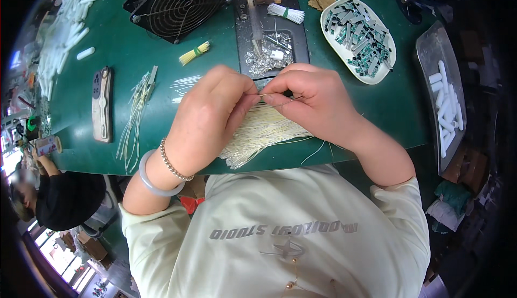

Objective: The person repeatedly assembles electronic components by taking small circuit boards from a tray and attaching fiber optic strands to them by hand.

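Note:
My left hand (212,107) and my right hand (318,99) meet at the middle of the table, thumbs and forefingers pinched. Between their fingertips is a thin yellowish wire (262,95), and a dark strand shows at the right fingers. Beneath both hands lies a thick bundle of pale yellow and white wires (264,134). Just beyond them a soldering iron (254,20) points down over a black stand (295,20) strewn with solder bits (258,61). Short white wires (184,86) lie beside my left hand.
A white dish (358,37) of small circuit boards stands at the far right, a metal tray (439,96) of white tubes at the right edge. A black fan (177,7) sits far left, near loose white tubes (64,39). Wired pieces (137,109) lie left; another person (64,198) sits beyond.

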`<state>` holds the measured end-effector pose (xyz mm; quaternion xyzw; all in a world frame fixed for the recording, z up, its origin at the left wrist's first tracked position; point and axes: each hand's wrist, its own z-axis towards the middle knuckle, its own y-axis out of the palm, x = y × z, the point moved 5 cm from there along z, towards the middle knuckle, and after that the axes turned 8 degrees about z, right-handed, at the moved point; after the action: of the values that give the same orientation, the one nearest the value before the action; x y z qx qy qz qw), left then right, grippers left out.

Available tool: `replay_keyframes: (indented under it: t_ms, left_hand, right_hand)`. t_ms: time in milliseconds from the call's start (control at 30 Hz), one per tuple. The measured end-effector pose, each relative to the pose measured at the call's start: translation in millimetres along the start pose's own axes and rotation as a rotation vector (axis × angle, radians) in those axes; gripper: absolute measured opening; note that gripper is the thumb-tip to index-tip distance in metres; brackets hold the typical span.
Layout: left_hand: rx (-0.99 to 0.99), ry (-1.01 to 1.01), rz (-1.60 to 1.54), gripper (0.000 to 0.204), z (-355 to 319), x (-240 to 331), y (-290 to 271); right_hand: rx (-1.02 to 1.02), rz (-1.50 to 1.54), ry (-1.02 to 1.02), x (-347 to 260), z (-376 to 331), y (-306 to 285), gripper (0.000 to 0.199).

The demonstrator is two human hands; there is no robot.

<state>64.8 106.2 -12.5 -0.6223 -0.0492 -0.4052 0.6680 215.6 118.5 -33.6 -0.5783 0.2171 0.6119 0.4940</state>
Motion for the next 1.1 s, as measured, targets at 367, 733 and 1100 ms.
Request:
replay_keyframes:
  t_ms: [367,733,1100]
  left_hand:
    - [0.071,0.052,-0.136,0.011,6,-3,-2]
    - [-0.112,-0.189,-0.183,0.010,12,-5,6]
    - [-0.053,-0.178,-0.234,0.010,14,-9,9]
  right_hand:
    - [0.082,0.126,0.194,7,-1,-4,0.015]
    - [0.085,0.285,0.372,8,1,-4,0.015]
    - [0.097,0.546,0.514,18,3,-3,0.015]
